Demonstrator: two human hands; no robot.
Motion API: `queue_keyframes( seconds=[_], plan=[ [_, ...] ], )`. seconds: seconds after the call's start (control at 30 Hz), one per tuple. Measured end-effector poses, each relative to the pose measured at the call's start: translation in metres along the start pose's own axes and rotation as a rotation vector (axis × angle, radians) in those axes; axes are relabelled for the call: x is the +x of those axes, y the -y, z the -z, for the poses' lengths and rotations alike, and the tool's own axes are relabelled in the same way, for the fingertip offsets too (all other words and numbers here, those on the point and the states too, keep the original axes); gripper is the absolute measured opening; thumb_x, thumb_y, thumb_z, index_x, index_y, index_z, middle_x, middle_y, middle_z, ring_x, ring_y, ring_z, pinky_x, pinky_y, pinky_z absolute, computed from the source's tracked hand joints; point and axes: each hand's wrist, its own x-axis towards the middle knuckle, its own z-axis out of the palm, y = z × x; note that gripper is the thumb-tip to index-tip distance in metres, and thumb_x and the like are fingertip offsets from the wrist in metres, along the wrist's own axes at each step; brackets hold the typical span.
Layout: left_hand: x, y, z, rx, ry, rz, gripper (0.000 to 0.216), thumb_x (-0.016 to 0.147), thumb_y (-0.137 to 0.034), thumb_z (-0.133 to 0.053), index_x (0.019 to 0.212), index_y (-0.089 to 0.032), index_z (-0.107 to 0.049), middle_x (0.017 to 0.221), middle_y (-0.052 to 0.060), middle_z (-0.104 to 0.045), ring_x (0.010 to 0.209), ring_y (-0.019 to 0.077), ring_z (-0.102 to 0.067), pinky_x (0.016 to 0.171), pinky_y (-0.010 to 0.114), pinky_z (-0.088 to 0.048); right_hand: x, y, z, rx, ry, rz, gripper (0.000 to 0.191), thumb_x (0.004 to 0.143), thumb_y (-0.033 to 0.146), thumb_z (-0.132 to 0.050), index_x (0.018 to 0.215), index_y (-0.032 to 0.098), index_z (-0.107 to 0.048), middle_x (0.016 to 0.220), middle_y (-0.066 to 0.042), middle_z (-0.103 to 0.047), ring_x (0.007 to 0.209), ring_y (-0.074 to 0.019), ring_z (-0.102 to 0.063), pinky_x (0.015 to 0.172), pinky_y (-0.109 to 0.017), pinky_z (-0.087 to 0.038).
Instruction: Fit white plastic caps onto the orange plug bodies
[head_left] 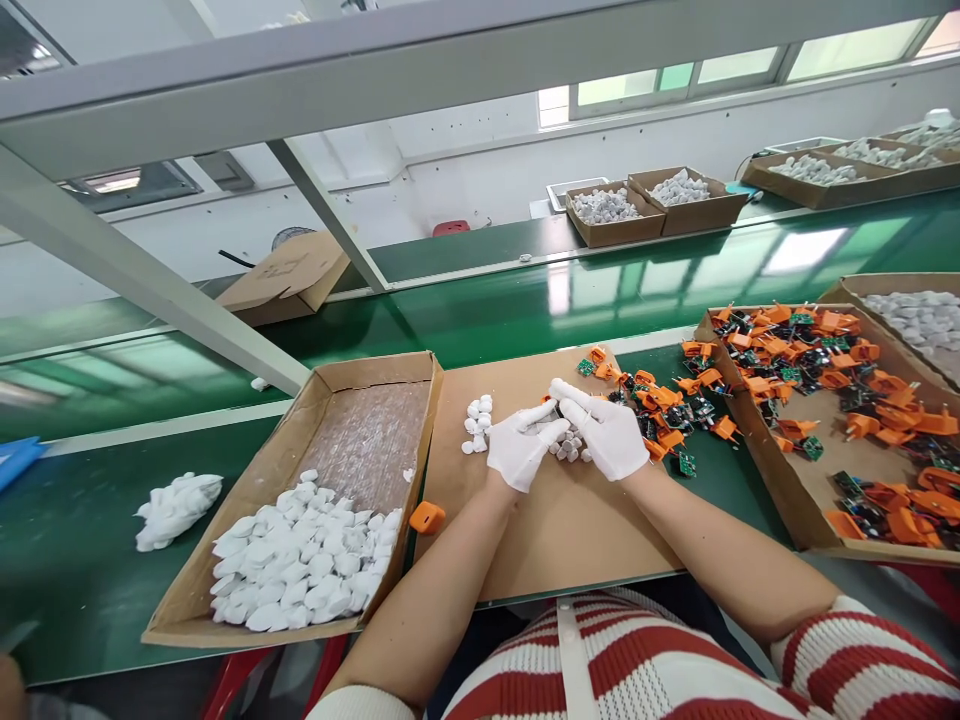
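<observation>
My left hand and my right hand, both in thin white gloves, meet above a brown cardboard sheet. Their fingers are bent and pressed together at the tips; whatever they hold is hidden by the gloves. Under and between them lies a small pile of greyish-white pieces, partly covered. Left of my left hand is a little group of white pieces. Beyond my right hand spreads a heap of orange plug housings with green circuit boards and wires. A single orange housing sits at the sheet's left edge.
On the left stands a cardboard tray of white rounded parts, beside a crumpled white bundle. To the right is a box of orange assemblies. A grey metal frame crosses above the green bench; more boxes stand behind.
</observation>
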Motion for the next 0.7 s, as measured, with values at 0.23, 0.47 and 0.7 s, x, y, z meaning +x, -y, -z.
queue_keyframes(
  seconds=[0.23,0.47,0.7],
  plan=[
    [0.007,0.012,0.013,-0.029,0.134,-0.026,0.036,0.057,-0.024,-0.087,0.091,-0.017,-0.079,0.076,0.007,-0.072,0.08,0.0237,-0.063,0.069,0.033,-0.051,0.003,-0.013,-0.002,-0.398,0.118,0.569,0.061,0.098,0.056,-0.033,0.141,0.016,-0.052,0.15,-0.012,-0.043,0.143,-0.0285,-0.033,0.121,-0.051,-0.018],
    [0.011,0.019,0.016,-0.188,0.319,0.023,0.042,0.068,-0.04,-0.082,0.1,-0.015,-0.075,0.101,0.012,-0.072,0.092,0.0236,-0.068,0.076,0.031,-0.052,0.002,-0.007,-0.001,-0.02,0.202,0.245,0.062,0.097,0.058,-0.036,0.15,0.026,-0.038,0.143,-0.009,-0.053,0.125,-0.0261,-0.055,0.104,-0.043,-0.046],
    [0.016,0.022,0.018,-0.243,0.329,0.167,0.036,0.068,-0.038,-0.082,0.086,-0.01,-0.071,0.086,0.012,-0.072,0.078,0.023,-0.07,0.071,0.033,-0.055,0.001,-0.001,0.001,0.15,0.19,-0.186,0.059,0.086,0.061,-0.054,0.125,0.018,-0.067,0.074,-0.004,-0.068,0.046,-0.0113,-0.052,0.04,-0.025,-0.044]
  ],
)
